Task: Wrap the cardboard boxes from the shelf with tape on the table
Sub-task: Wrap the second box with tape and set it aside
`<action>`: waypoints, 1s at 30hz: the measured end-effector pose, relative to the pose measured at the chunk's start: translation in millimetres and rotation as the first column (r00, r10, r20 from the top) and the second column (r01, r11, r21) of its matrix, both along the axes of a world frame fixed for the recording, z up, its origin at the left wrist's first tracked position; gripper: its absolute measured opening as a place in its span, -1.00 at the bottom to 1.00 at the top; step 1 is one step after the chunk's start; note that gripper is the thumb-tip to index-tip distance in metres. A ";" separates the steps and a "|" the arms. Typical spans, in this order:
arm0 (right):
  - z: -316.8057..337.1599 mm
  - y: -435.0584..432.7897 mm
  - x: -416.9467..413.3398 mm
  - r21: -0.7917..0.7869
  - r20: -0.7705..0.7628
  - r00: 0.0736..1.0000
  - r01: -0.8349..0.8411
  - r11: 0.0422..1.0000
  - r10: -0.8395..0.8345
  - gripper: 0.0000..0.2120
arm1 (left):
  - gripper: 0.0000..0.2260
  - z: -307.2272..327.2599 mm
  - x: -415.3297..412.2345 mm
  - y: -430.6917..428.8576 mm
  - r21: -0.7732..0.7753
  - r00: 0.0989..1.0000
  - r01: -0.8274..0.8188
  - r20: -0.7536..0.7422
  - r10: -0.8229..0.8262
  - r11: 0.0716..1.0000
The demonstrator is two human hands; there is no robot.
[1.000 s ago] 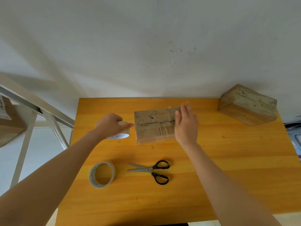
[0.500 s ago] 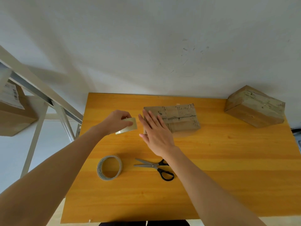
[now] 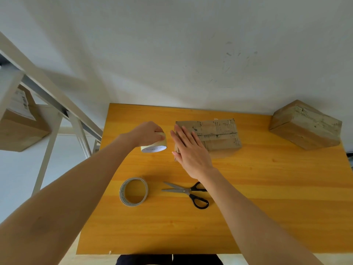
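From the head camera: your left hand point(image 3: 148, 133) grips a pale yellow roll of tape point(image 3: 154, 147), fingers and thumb curled over its top edge. The roll is tilted so its white core faces you, and it sits just left of the flat cardboard box point(image 3: 217, 133) at the middle of the orange wooden table point(image 3: 267, 188). Your right hand point(image 3: 191, 155) lies flat over the left end of that box, fingers straight and spread, holding nothing. Whether the palm presses down or only rests there cannot be told. The box lies lengthwise near the table's far edge, its top streaked with worn tape and torn patches.

A second cardboard box point(image 3: 305, 127), thicker and already banded with tape, sits at the far right corner of the table, well apart from the first. Nearer to you, a second roll of tape point(image 3: 133, 192) lies flat on the wood, and black-handled scissors point(image 3: 188, 192) rest just to its right, blades pointing left, partly under your right forearm. At the left, beside the table, a white metal shelf point(image 3: 57, 104) carries another cardboard box point(image 3: 21, 127) with a printed label on it.
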State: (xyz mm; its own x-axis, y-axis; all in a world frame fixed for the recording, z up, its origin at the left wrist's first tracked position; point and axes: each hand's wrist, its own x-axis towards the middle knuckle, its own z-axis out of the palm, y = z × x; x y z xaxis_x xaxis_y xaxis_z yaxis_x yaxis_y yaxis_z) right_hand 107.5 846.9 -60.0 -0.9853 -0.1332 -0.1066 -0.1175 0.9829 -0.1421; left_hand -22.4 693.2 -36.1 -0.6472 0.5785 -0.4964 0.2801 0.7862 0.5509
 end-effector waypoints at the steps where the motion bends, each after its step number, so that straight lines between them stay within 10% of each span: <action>1: 1.0 0.2 1.3 0.002 -0.019 1.000 -0.002 1.000 0.002 -0.40 | -0.71 -1.0 1.2 0.6 0.012 1.000 0.011 -0.020 -0.011 1.000; 7: -16.6 9.4 71.0 0.031 -0.239 0.965 -0.106 0.994 0.110 -0.57 | -0.81 -1.9 5.7 -3.2 0.175 0.999 -0.026 -0.015 0.029 0.984; 15: -50.8 10.1 131.0 0.108 0.288 0.947 0.112 0.988 -0.139 -0.44 | -0.79 3.0 4.4 -7.0 0.214 0.999 -0.002 -0.038 0.010 0.977; 21: -58.9 7.9 129.5 0.203 0.328 0.923 0.140 0.969 -0.202 -0.52 | -0.77 6.8 3.8 -9.3 0.210 1.000 -0.013 -0.012 0.016 0.978; 30: -32.6 -2.3 122.0 -0.214 0.450 0.839 0.433 0.876 -0.305 -0.61 | -0.76 12.8 2.6 -10.1 0.198 1.000 -0.005 0.000 0.005 0.980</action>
